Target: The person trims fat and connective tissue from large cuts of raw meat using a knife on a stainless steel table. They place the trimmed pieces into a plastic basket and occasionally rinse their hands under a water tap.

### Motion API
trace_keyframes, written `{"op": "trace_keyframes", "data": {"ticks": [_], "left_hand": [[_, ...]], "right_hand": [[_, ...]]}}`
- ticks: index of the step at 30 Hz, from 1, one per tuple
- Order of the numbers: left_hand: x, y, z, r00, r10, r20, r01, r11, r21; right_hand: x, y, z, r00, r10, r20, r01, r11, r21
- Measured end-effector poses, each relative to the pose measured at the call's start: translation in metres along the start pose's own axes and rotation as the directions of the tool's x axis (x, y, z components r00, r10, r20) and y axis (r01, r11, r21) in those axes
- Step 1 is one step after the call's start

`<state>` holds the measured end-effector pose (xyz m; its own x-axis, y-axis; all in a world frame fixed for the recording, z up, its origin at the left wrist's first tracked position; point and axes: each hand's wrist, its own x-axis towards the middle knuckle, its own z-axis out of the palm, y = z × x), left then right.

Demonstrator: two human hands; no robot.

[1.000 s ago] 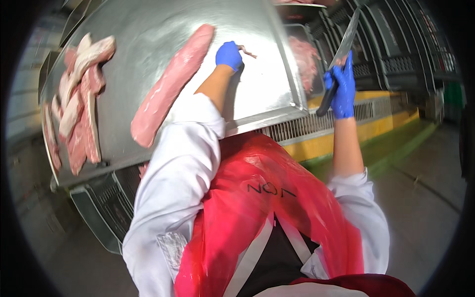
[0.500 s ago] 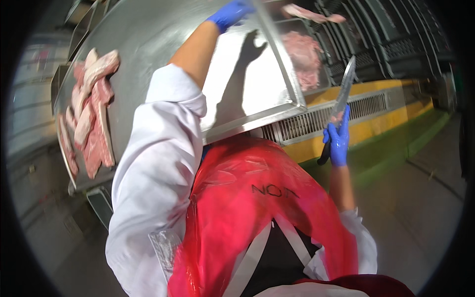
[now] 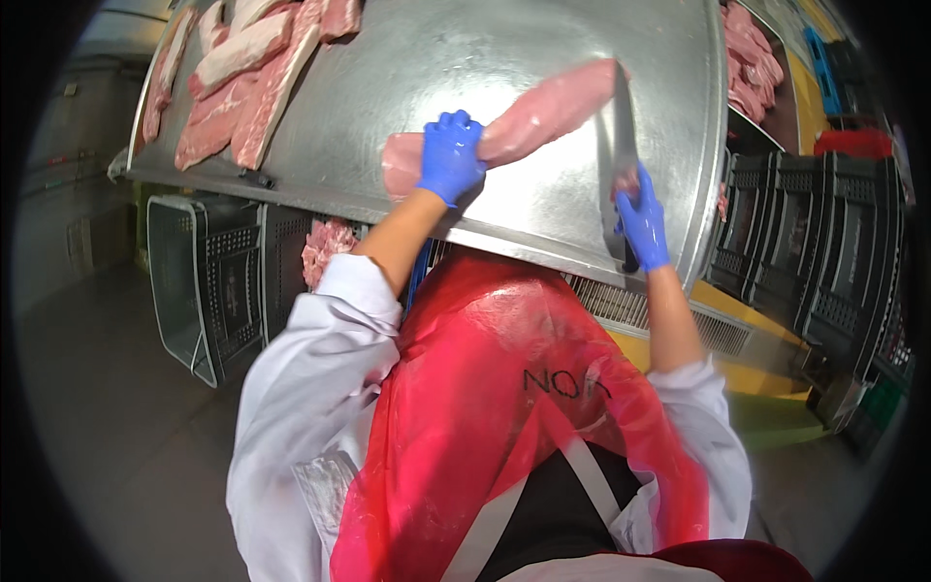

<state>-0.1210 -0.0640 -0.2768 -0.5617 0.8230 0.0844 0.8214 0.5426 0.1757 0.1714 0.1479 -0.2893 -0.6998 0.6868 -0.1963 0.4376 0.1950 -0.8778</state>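
A long pink loin of meat (image 3: 543, 112) is lying across the steel table (image 3: 465, 58), near its front edge. It is being gripped by the left hand (image 3: 449, 155), in a blue glove, w/ fingers closed over the left part of the loin. A knife (image 3: 622, 136) is being held by the right hand (image 3: 642, 218), also blue-gloved, fingers clamped around the handle; the blade is pointing away from the person and is touching the right end of the loin.

At the far left of the table, more cuts of meat (image 3: 238, 87) are being kept in a pile, well apart from the loin. Another heap of pink meat (image 3: 752, 73) is lying beyond the right table edge. Under the table, at the left, a grey plastic crate (image 3: 208, 281) is standing, and some meat pieces (image 3: 325, 250) are showing beside it. At the right, dark crates (image 3: 824, 252) are stacked. The lower view is being blocked by a red apron (image 3: 504, 417) over white sleeves, w/ dark lettering on the chest. A yellow strip (image 3: 766, 344) is running on the floor at the right.
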Motion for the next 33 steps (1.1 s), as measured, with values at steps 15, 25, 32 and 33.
{"op": "trace_keyframes", "data": {"ticks": [15, 25, 32, 33], "left_hand": [[0.05, -0.09, -0.001, 0.915, -0.324, 0.241, 0.389, 0.868, -0.309], [0.113, -0.014, -0.094, 0.955, 0.015, 0.296, 0.267, -0.476, -0.838], [0.311, 0.18, -0.097, 0.923, 0.349, -0.162, -0.313, 0.437, -0.843], [0.292, 0.16, -0.042, 0.936, 0.333, -0.112, -0.332, 0.733, -0.593]], "right_hand": [[-0.032, -0.078, 0.084, 0.907, 0.14, 0.398, 0.152, 0.77, -0.619], [-0.154, -0.029, -0.012, 0.963, 0.206, 0.174, -0.172, 0.966, -0.193], [-0.123, 0.0, -0.096, 0.977, 0.209, 0.037, -0.203, 0.972, -0.118], [-0.117, 0.0, -0.11, 0.976, 0.214, 0.036, -0.209, 0.971, -0.116]]}}
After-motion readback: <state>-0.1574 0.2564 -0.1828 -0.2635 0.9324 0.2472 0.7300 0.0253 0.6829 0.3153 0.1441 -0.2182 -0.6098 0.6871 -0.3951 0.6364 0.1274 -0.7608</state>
